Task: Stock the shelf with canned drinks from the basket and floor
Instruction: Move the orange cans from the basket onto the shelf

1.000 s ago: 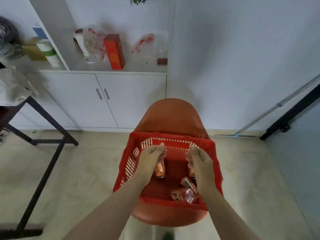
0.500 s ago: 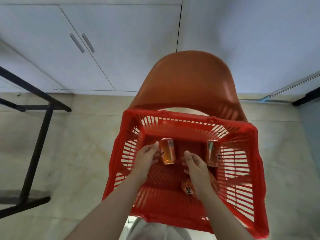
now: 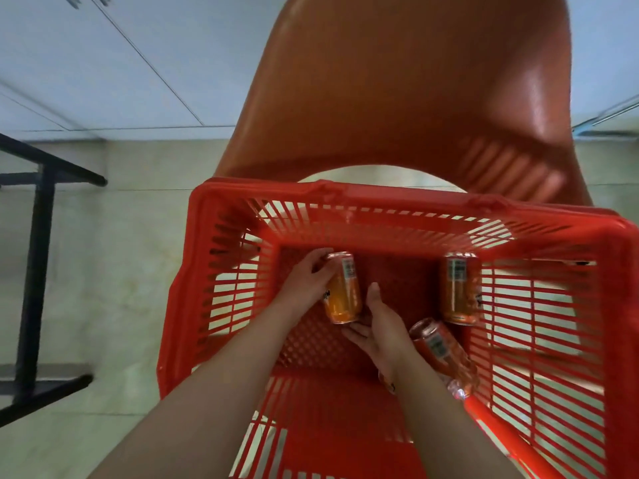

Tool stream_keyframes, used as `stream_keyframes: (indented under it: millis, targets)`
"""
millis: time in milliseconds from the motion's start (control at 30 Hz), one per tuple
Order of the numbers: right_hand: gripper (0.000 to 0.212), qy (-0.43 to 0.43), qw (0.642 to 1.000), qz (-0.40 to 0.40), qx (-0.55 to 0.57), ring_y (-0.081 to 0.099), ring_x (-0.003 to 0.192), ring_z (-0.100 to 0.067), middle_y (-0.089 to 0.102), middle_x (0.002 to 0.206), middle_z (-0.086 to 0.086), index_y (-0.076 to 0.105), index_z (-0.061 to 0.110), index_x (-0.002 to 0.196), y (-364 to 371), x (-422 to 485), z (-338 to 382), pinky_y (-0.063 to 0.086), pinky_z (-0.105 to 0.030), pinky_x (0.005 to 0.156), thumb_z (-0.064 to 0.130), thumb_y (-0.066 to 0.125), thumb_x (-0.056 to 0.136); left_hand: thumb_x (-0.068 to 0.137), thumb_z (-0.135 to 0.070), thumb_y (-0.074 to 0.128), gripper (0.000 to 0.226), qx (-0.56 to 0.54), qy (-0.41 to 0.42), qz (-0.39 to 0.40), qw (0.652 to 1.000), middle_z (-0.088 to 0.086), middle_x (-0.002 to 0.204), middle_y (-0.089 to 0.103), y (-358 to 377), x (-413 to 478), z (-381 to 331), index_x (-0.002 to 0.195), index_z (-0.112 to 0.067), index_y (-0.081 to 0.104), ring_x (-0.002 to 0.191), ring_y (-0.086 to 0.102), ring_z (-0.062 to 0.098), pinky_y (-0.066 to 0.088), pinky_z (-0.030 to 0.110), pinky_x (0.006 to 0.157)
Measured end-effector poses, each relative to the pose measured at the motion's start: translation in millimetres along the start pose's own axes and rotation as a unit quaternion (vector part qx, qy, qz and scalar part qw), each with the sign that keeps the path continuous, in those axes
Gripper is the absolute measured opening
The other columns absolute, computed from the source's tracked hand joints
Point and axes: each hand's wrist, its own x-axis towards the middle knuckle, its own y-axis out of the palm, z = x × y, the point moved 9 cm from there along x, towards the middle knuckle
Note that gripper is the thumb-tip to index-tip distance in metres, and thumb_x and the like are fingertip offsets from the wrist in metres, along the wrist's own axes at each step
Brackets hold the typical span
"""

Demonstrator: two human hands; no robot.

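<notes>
A red slatted basket [image 3: 380, 198] stands on an orange chair [image 3: 397, 91]. Inside it, my left hand [image 3: 306, 285] grips the left side of an orange drink can [image 3: 345, 295] near the far left of the basket floor. Just right of that can's lower end is my right hand [image 3: 378, 326], its thumb straight up and its fingers stretched out under the can's base. A second orange can [image 3: 460, 292] is at the far right of the floor. A third can [image 3: 444, 354] lies tilted beside my right wrist. A sliver of another can [image 3: 386, 381] shows under that wrist.
White cabinet doors [image 3: 103, 63] run along the wall behind the chair. A black metal table frame [image 3: 38, 236] stands on the tiled floor [image 3: 114, 271] at the left. The basket's near rim [image 3: 518, 440] crosses the lower right.
The view has dropped much closer to the basket. My left hand has closed round the left can, and my right hand has shifted left to that can's base.
</notes>
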Motion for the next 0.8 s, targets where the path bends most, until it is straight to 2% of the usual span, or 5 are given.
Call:
stream_keyframes:
  millis: [133,367,600,700,800]
  targets:
    - [0.045,0.002,1.000,-0.009,-0.001,0.066,0.102,-0.022,0.068,0.108,-0.007,0.061,0.015,0.110,2.9,1.6,5.4,0.054,-0.034,0.081,0.055,0.049,0.094,0.091,-0.042,0.062,0.028,0.035,0.004,-0.003,0.999,0.000,0.107,0.066,-4.0,4.0,-6.3,0.111,-0.022,0.060,0.098,0.066,0.020,0.056,0.044,0.089]
    - [0.056,-0.063,0.997,0.005,-0.054,0.067,0.105,-0.014,0.071,0.114,-0.001,0.059,0.018,0.124,9.5,-41.6,23.2,0.052,-0.034,0.096,0.059,0.056,0.086,0.084,-0.042,0.070,0.030,0.022,0.040,-0.024,0.999,-0.004,0.111,0.063,-14.4,-22.5,-37.1,0.108,-0.029,0.056,0.105,0.063,0.016,0.055,0.042,0.091]
    - [0.053,-0.081,0.995,-0.007,0.062,0.068,0.105,-0.024,0.074,0.106,-0.005,0.066,0.016,0.116,-11.7,-128.5,42.3,0.051,-0.045,0.096,0.057,0.060,0.083,0.081,-0.045,0.074,0.032,0.062,0.079,0.075,0.992,0.006,0.102,0.067,-6.7,-92.4,-106.9,0.097,-0.024,0.057,0.096,0.068,0.025,0.058,0.048,0.083]
    - [0.061,-0.110,0.990,-0.009,0.084,0.065,0.111,-0.027,0.073,0.111,-0.005,0.068,0.019,0.115,-16.6,-179.6,50.1,0.051,-0.046,0.094,0.061,0.067,0.070,0.083,-0.032,0.074,0.035,0.067,0.107,0.130,0.983,0.007,0.106,0.068,3.0,-137.0,-153.4,0.111,-0.026,0.055,0.091,0.070,0.018,0.061,0.036,0.076]
    - [0.054,-0.173,0.976,0.006,0.130,0.067,0.107,-0.031,0.071,0.114,-0.008,0.061,0.020,0.120,-24.0,-240.7,68.0,0.052,-0.050,0.095,0.052,0.069,0.077,0.086,-0.024,0.072,0.046,0.081,0.137,0.206,0.965,0.009,0.108,0.069,23.1,-189.7,-205.4,0.127,-0.028,0.050,0.092,0.071,0.016,0.059,0.030,0.073]
